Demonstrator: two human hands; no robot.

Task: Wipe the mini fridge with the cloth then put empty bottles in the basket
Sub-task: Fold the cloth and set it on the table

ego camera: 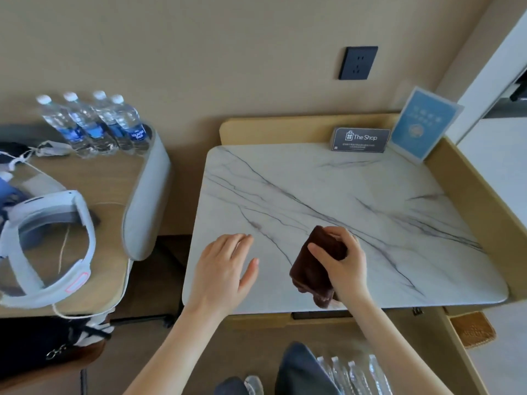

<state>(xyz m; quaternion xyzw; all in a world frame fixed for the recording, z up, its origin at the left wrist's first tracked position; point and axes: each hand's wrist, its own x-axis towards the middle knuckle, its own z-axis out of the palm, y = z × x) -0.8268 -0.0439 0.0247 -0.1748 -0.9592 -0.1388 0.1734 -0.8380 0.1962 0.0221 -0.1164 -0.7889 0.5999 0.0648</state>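
Taking the marble top (356, 195) as the landmark and reading from left to right: well to its left, on a separate wooden side table (108, 183), 4 capped water bottles (97, 124) are standing in a tight row against the wall, with a white headset (51, 240) lying nearer the camera on that same table (these 4 bottles look full, so they are probably not the ones the task means). At the marble top's near left corner, the left hand (225, 269) is resting flat and released, fingers spread, holding nothing. Just right of it, toward the near middle of the marble, the right hand (339, 258) is gripping a folded dark brown cloth (310, 269) and pressing it against the surface, its lower end hanging past the near edge. At the far right of the marble, a small dark sign (360, 139) and a blue card (422, 124) are standing against the wooden rim. Below the marble's near edge, at the bottom of the view, several clear, crumpled-looking bottles (353, 372) are lying together beside something dark; whether that is the basket cannot be told. Judging from this, the wiping is only getting under way on the top, the fridge itself is not plainly visible beneath it, and collecting the empty bottles is not yet done.
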